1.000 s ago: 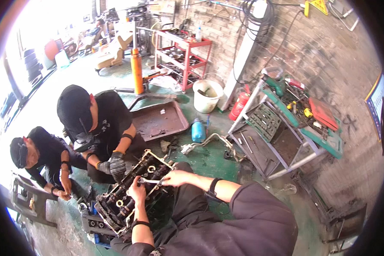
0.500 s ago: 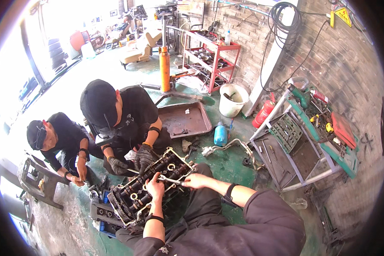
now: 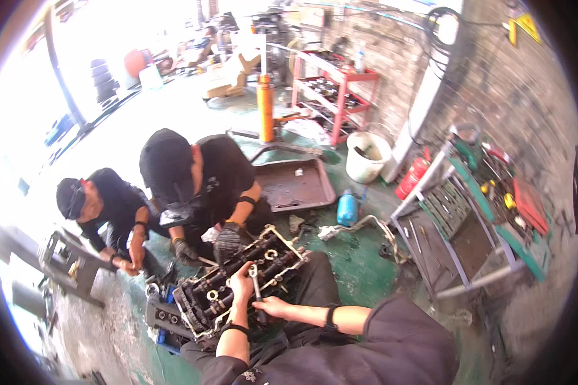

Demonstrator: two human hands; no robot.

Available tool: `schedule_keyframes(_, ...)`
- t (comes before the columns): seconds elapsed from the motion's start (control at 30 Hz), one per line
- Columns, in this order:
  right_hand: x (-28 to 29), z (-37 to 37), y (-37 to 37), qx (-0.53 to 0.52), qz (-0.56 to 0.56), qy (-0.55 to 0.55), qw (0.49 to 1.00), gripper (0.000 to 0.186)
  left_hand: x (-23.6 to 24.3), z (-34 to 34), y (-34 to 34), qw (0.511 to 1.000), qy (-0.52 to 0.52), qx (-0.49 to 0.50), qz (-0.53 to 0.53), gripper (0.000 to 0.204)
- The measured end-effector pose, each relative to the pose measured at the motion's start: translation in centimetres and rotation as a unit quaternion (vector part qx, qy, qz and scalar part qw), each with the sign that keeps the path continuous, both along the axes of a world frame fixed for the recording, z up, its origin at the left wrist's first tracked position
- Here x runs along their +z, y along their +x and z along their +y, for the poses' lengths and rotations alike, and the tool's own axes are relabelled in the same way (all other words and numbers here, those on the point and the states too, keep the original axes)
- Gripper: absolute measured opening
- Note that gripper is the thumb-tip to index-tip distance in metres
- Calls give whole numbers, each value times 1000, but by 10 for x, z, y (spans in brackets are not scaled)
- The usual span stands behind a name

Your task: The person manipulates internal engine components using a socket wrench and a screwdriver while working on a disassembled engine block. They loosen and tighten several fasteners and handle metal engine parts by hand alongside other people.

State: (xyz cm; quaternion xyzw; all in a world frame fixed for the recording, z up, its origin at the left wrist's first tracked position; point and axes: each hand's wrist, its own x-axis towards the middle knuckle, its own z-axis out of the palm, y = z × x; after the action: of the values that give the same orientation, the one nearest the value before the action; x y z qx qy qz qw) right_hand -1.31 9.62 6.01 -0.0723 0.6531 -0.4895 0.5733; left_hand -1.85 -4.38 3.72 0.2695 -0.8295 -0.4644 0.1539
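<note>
A cylinder head with exposed camshafts (image 3: 271,255) lies slantwise in front of my legs. My right hand (image 3: 271,307) is wrapped round the dark handle end of a ratchet wrench (image 3: 255,282), whose shiny shaft points away from me. My left hand (image 3: 240,283) is closed at the wrench's round head, over the near side of the cylinder head; what lies under its fingers is hidden. Across from me, a co-worker's gloved hands (image 3: 227,244) are at the far side of the cylinder head, one by a thin light rod.
A second co-worker (image 3: 106,212) crouches at the left near a grey part (image 3: 77,269). Beyond lie a brown drip tray (image 3: 295,186) and blue jug (image 3: 347,209). At the right stand a fire extinguisher (image 3: 413,176) and a tool cart (image 3: 449,285). A bent pipe (image 3: 372,220) lies on the floor.
My right hand has swung the wrench handle toward me, from pointing right to pointing nearly at my body. My left hand stays at its head. The whole view has shifted slightly.
</note>
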Motion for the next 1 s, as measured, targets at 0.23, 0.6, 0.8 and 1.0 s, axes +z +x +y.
schedule_keyframes(0.23, 8, 63, -71, 15, 103, 25, 994, 35, -26, 2, -7, 996, -86, 18, -24, 40)
schedule_keyframes(0.6, -5, 71, -145, 52, 234, 64, 969, 35, -24, -5, 4, 999, 30, 36, 1, 43)
schedule_keyframes(0.8, 8, 77, -127, 40, 242, 83, 966, 34, -20, -1, -4, 996, -28, 28, -86, 37)
schedule_keyframes(1.0, -8, 76, -101, -18, 244, 47, 968, 32, -26, 1, -3, 993, -27, 60, -102, 31)
